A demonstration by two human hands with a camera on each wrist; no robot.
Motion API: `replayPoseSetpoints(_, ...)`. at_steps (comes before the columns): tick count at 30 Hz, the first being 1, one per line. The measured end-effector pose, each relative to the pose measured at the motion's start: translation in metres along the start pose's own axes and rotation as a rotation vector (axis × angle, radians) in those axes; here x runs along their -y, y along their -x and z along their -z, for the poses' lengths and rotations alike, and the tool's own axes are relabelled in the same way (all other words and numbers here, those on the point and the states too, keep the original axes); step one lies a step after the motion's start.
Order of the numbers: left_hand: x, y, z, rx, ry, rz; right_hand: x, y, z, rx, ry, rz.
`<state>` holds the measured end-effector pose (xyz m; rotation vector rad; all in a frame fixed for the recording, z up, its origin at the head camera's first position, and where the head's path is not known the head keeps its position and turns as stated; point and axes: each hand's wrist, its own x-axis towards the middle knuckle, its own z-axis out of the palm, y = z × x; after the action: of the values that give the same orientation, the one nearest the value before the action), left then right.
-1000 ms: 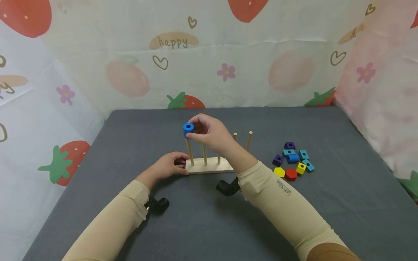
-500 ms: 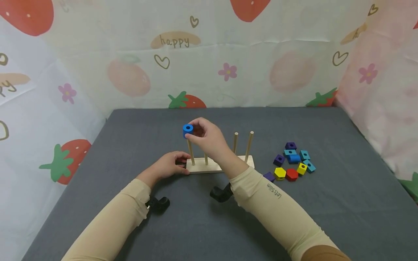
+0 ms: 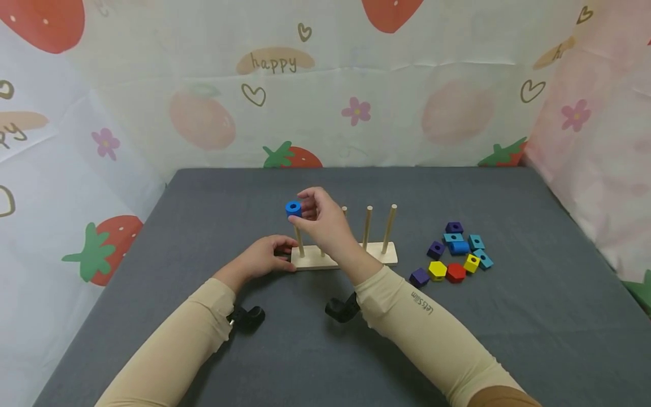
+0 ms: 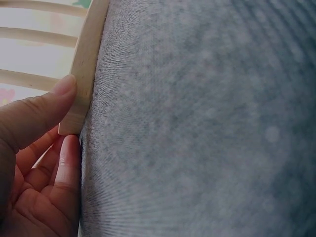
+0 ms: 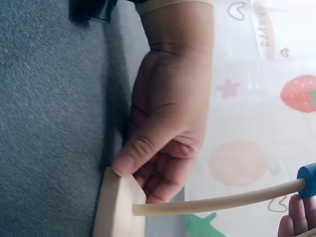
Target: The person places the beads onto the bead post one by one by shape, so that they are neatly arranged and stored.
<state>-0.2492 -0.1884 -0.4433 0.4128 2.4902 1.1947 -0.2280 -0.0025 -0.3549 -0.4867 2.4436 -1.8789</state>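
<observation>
A wooden peg stand with several upright dowels sits mid-table. My left hand grips its left end; in the left wrist view the thumb lies on the base and the other fingers curl at the end. At the top of the leftmost peg is a blue cylindrical bead with a hole through it. My right hand pinches that bead, thumb in front. In the right wrist view the peg runs into the blue bead, and right fingertips show beside it. The right forearm hides part of the stand.
Right of the stand lies a loose group of beads: a red hexagon, a yellow hexagon, a yellow cube, a blue cylinder, several purple and several teal ones. Printed cloth hangs behind the grey table.
The blue bead has come down a little onto the top of the leftmost peg, and my right hand has lowered with it. My left hand keeps its place on the stand.
</observation>
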Motion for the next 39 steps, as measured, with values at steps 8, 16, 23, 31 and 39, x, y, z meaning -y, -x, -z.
replayPoseSetpoints(8,0.002,-0.002,-0.001,-0.002,0.000,0.004,-0.011,0.002,-0.006,-0.043,-0.058,-0.077)
replayPoseSetpoints(16,0.000,0.000,-0.001,-0.009,-0.013,0.008,-0.026,0.005,-0.012,-0.047,-0.060,-0.118)
replayPoseSetpoints(23,-0.002,0.002,-0.001,-0.003,0.005,-0.004,-0.046,0.006,-0.019,-0.030,-0.061,-0.159)
replayPoseSetpoints(31,-0.002,0.002,-0.001,-0.008,0.029,-0.023,-0.059,0.008,-0.022,-0.012,-0.043,-0.230)
replayPoseSetpoints(39,-0.003,0.004,-0.001,-0.008,0.044,-0.022,-0.067,0.010,-0.025,-0.011,-0.046,-0.261)
